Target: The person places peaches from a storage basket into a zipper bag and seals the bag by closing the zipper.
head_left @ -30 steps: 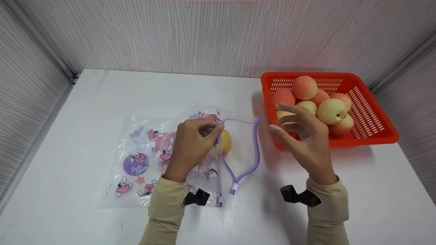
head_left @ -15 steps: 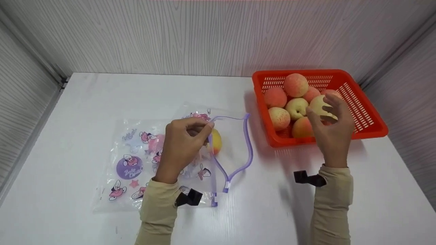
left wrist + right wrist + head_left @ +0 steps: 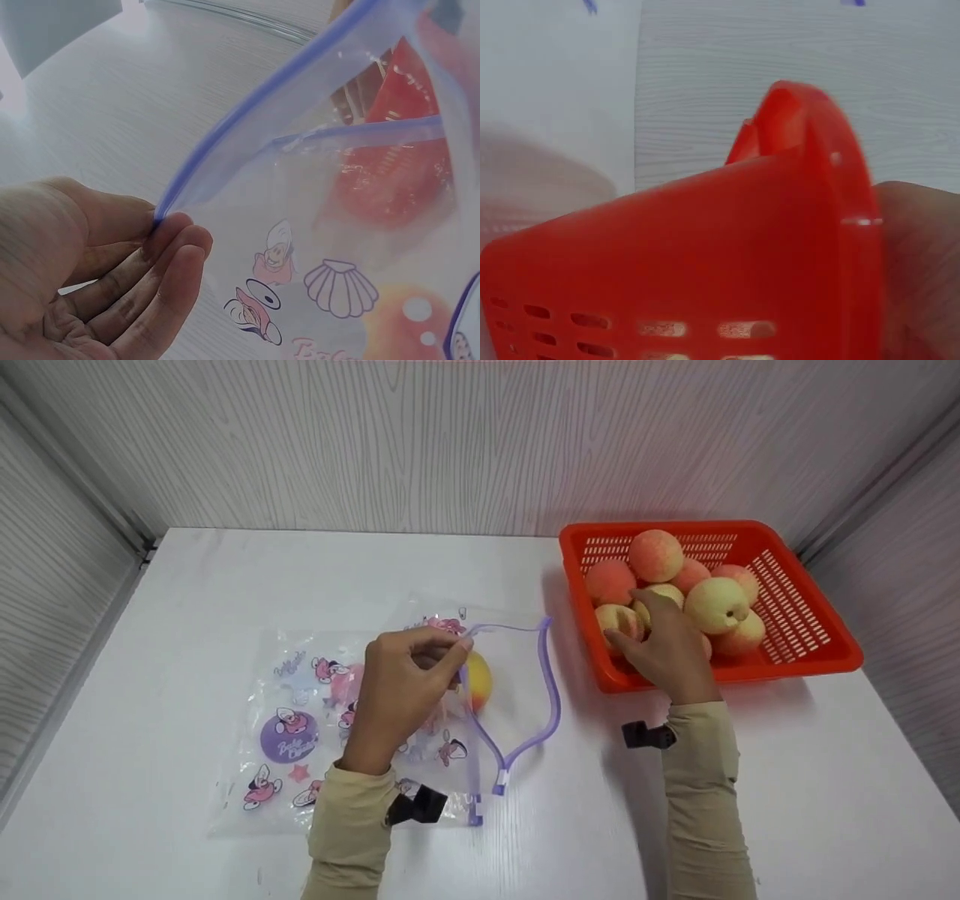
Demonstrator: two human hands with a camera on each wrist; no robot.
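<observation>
"As we look down, where is the clear bag (image 3: 315,202)?"

"It opens just right of the left hand (image 3: 406,679), whose thumb and finger pinch the edge; one peach (image 3: 478,681) lies inside, near them."

"And the right hand (image 3: 669,649)?"

"Over another peach (image 3: 610,619) in the red basket (image 3: 825,622); we cannot tell whether it grips."

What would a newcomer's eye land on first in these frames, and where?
Most likely the red basket of peaches on the right side of the white table, with the right grip down among them. Next, probably, the purple edge of the clear bag mid-table, pinched by the left grip, a yellow-red peach showing inside. The round purple print at left also stands out.
</observation>
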